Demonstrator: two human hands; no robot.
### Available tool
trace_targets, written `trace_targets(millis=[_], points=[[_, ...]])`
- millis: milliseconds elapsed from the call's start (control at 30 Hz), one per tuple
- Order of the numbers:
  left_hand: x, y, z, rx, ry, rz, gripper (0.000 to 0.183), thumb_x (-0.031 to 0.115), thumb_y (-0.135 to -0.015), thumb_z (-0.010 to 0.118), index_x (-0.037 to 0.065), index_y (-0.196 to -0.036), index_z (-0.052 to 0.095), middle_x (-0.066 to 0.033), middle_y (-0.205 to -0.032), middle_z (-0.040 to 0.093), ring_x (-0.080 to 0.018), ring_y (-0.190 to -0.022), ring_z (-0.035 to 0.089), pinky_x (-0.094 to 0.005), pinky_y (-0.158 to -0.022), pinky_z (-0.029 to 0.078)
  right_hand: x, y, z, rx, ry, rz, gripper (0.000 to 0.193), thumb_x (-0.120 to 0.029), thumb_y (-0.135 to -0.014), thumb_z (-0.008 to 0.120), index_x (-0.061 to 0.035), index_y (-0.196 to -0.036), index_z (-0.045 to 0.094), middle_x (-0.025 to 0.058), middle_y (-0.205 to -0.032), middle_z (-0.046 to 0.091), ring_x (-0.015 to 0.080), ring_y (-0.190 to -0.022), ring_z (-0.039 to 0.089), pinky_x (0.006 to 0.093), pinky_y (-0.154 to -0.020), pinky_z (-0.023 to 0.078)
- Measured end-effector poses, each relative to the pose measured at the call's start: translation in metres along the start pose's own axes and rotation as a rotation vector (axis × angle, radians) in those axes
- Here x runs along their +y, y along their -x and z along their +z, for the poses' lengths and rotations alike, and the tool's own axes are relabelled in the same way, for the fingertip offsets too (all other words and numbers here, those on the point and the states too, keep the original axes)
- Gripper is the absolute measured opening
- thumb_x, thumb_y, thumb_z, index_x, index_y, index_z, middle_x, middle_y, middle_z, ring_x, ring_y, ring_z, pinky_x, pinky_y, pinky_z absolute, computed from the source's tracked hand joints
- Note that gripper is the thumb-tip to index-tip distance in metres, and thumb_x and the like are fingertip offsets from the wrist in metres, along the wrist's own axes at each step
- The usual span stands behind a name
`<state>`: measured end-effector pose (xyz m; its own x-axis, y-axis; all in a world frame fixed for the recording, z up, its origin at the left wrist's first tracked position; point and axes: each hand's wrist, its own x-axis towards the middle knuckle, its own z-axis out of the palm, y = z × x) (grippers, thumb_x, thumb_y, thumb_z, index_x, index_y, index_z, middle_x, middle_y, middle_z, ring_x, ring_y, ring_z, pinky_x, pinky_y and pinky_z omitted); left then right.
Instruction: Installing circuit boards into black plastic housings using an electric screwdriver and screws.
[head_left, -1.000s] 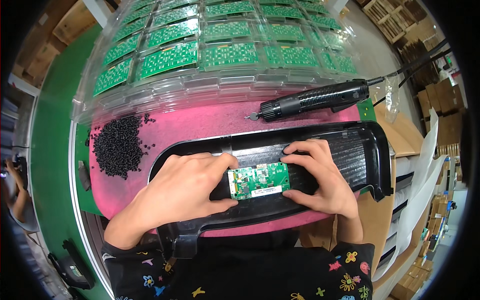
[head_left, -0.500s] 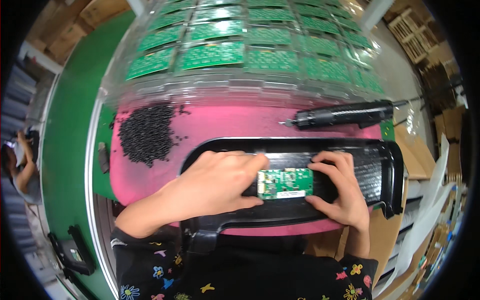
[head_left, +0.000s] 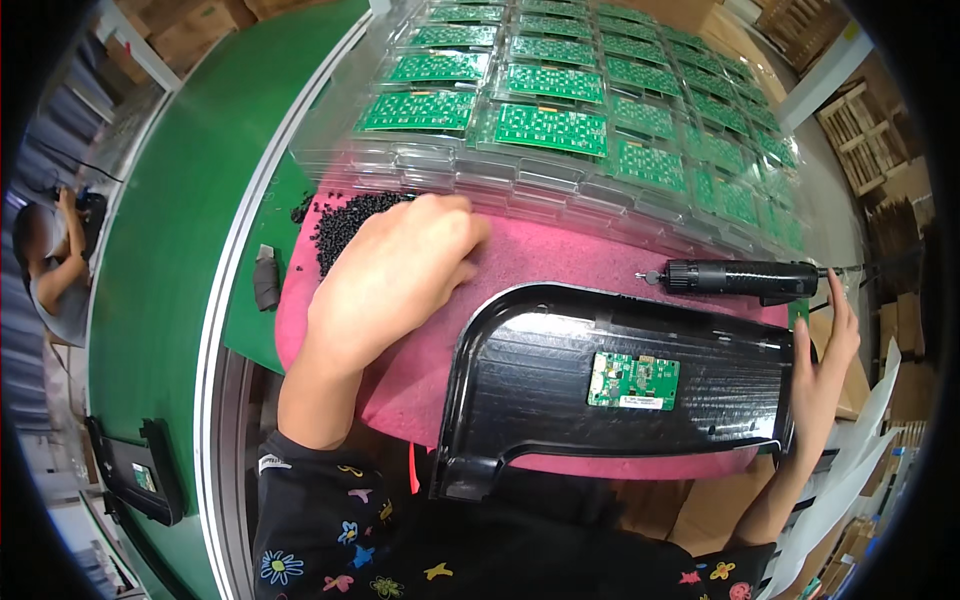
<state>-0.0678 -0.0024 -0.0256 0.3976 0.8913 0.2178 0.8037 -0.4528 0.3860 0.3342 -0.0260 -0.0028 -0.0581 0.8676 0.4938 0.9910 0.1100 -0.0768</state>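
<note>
A black plastic housing (head_left: 540,370) lies on a pink foam mat (head_left: 560,255). A small green circuit board (head_left: 633,381) sits in the housing's middle, with no hand on it. My left hand (head_left: 390,270) reaches out to the left, back up, with fingers curled down over a pile of small black screws (head_left: 335,225); its palm side is hidden. My right hand (head_left: 825,360) is spread flat beside the housing's right end, just below the rear of a black electric screwdriver (head_left: 735,277) lying on the mat.
Clear plastic trays holding several green circuit boards (head_left: 560,125) fill the far side. A green conveyor belt (head_left: 170,230) runs along the left, with a small black part (head_left: 265,280) at its edge. Another person (head_left: 50,270) sits far left. Cardboard boxes stand at right.
Both hands have left the circuit board. My left hand moved up and left onto the screw pile; my right hand moved out past the housing's right end. The view has shifted left.
</note>
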Motion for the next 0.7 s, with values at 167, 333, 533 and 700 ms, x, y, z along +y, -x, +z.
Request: trace_targets(millis=[167,333,533,700], points=[[-0.006,0.011,0.018,-0.032,-0.111,-0.081,0.024,-0.005,-0.065,0.068,-0.001,-0.087,0.063,-0.0141,-0.087,0.062,-0.035,-0.089,0.062,-0.0429,-0.074,0.051,0.029,-0.028,0.024,-0.352,-0.616,0.269,0.042,-0.013,-0.097,0.058,-0.0093,-0.137,0.046,0.0053,-0.115,0.051,0.0122,-0.097,0.05,0.0258,-0.09,0.042],[-0.001,0.004,0.027,-0.016,-0.201,-0.144,0.012,-0.002,-0.067,0.062,0.0,-0.079,0.065,-0.0166,-0.08,0.064,-0.0366,-0.08,0.064,-0.0448,-0.069,0.052,-0.018,-0.027,0.045,0.257,-1.074,0.192,0.062,0.004,-0.092,0.061,-0.0071,-0.142,0.027,0.0111,-0.122,0.05,0.0176,-0.104,0.058,0.0295,-0.09,0.049],[0.002,-0.002,0.029,-0.051,-0.309,-0.199,0.012,-0.002,-0.066,0.061,0.0,-0.075,0.068,-0.0201,-0.076,0.066,-0.0378,-0.078,0.066,-0.0468,-0.069,0.053,-0.088,-0.033,0.058,-0.129,-1.623,0.219,0.047,-0.018,-0.101,0.052,-0.0072,-0.143,0.032,0.0162,-0.121,0.057,0.0286,-0.115,0.055,0.0421,-0.101,0.044],[-0.002,-0.003,0.029,-0.02,-0.26,-0.195,0.014,-0.004,-0.064,0.061,-0.002,-0.076,0.066,-0.0218,-0.078,0.066,-0.0388,-0.08,0.065,-0.0474,-0.07,0.052,-0.087,-0.043,0.054,-0.123,-1.957,0.243,0.042,-0.029,-0.103,0.048,-0.0083,-0.138,0.038,0.0087,-0.105,0.054,0.0234,-0.102,0.054,0.0411,-0.1,0.04]])
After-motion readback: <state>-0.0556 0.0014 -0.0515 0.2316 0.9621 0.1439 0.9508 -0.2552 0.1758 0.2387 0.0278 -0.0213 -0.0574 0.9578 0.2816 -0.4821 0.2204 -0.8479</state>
